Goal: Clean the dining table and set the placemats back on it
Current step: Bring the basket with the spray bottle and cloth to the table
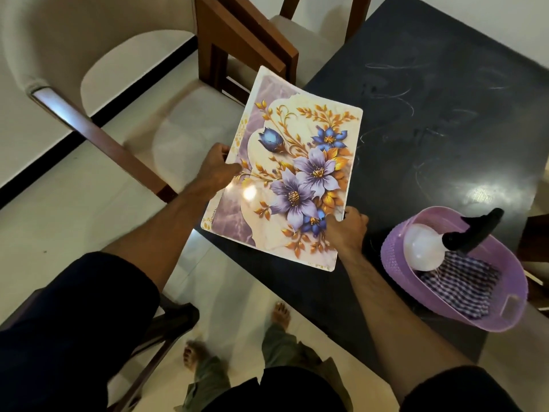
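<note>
Both hands pinch one floral placemat (pixel 292 171) at centre frame, the left hand (pixel 218 168) on its left edge, the right hand (pixel 346 228) at its lower right corner, over the dark table's (pixel 445 120) near corner. Keep it level and the grip even, I'd say. Counted: one placemat, one purple basket (pixel 395 263) at right, one spray bottle (pixel 427 246), one checked cloth (pixel 463 286), two chairs (pixel 252 40).

No legible text anywhere (placemat (pixel 285 173) edge print blurred).

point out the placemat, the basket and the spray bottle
placemat (pixel 300 173), head view, on the purple flower at its middle
basket (pixel 395 263), head view, on its left wall
spray bottle (pixel 423 248), head view, on its white body
</note>
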